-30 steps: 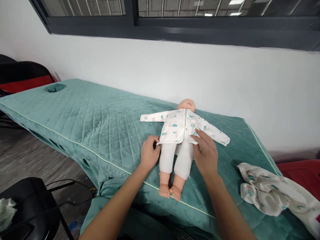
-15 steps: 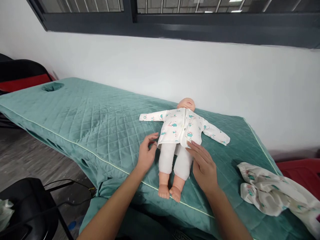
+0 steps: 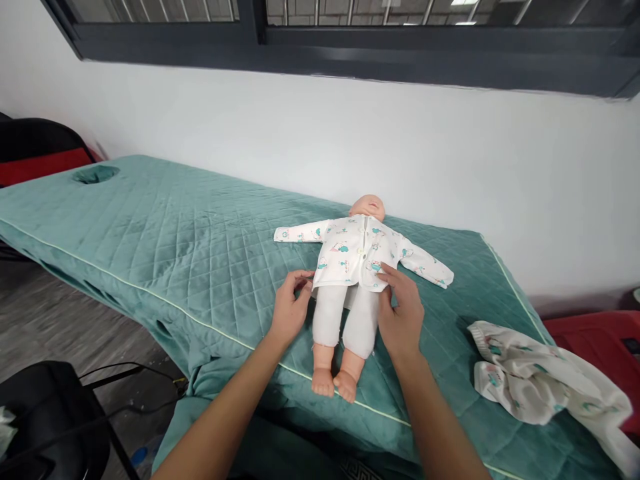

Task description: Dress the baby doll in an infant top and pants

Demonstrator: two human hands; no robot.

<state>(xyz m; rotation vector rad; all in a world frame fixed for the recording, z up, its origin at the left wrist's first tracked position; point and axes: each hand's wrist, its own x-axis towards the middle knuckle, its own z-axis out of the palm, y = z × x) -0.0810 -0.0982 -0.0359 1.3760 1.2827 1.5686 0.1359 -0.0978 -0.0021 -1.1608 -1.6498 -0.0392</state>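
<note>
A baby doll (image 3: 350, 293) lies on its back on a teal quilted massage bed (image 3: 190, 240), head toward the wall. It wears a white printed jacket (image 3: 353, 257) with sleeves spread out and white trousers. My left hand (image 3: 290, 307) rests by the doll's left hip, thumb and fingers pinching at the jacket's lower corner. My right hand (image 3: 400, 313) lies at the other hip, fingertips pressed on the jacket's hem.
A crumpled printed garment (image 3: 540, 380) lies on the bed at the right. A face hole (image 3: 95, 175) opens at the bed's far left end. A black chair (image 3: 45, 420) and cables stand at the lower left. Red cushions sit at both sides.
Both hands left the jacket hem half a second ago and have come back to it, left at the corner, right on the hem. The view shifted slightly.
</note>
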